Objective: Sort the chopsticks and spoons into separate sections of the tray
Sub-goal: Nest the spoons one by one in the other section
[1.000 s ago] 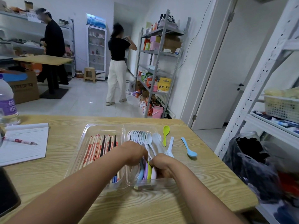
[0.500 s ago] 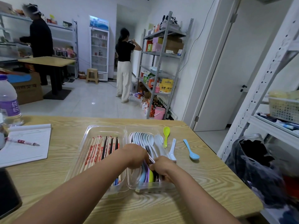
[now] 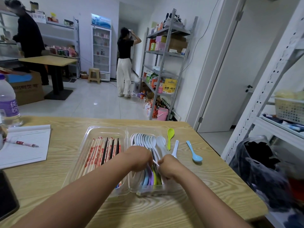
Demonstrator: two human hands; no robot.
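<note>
Clear plastic tray (image 3: 105, 130) on the bench (image 3: 65, 175): chopsticks (image 3: 100, 153) fill its left section, spoons (image 3: 144, 140) its right. Left hand (image 3: 139, 159) and right hand (image 3: 169, 167) curl over the spoons; each grip's hold can't be told. Green spoon (image 3: 170, 137), white spoon (image 3: 175, 148) and blue spoon (image 3: 194, 153) lie outside.

chopsticks (image 3: 102, 152) in tray (image 3: 105, 130) left section, spoons (image 3: 144, 139) right
</note>
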